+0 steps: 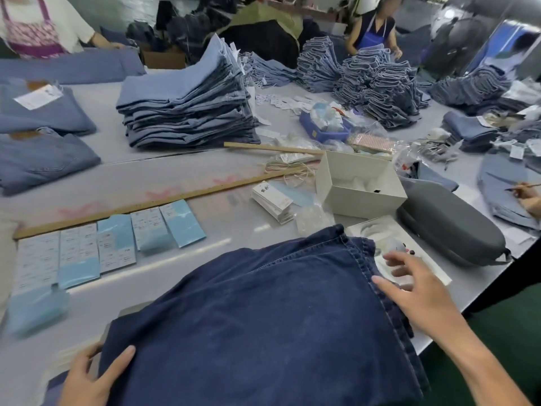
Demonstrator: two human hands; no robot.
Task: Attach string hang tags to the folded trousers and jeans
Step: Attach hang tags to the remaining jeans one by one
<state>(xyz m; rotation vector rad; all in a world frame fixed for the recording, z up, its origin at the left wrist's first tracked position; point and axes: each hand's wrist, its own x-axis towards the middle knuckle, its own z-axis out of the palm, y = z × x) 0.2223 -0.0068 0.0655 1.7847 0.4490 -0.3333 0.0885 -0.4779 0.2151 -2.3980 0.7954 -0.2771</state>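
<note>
Fingers [393, 260] of the right hand [415, 291] spread over the folded dark-blue denim jeans [263, 317] (left hand [87, 382] pinching the near-left edge).

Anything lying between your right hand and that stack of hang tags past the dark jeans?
Nothing solid. From the right hand, the hang tags lie beyond the dark jeans' far edge; only crumpled clear plastic sits near that path, just right of the tags.

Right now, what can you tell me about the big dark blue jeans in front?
The big dark blue folded denim jeans lie spread on the pale grey table, nearest the camera. Lighter stitched seams run along the top and right edges. The left hand grips the near left corner, thumb on top; the right hand rests with straight fingers at the right seam.
</note>
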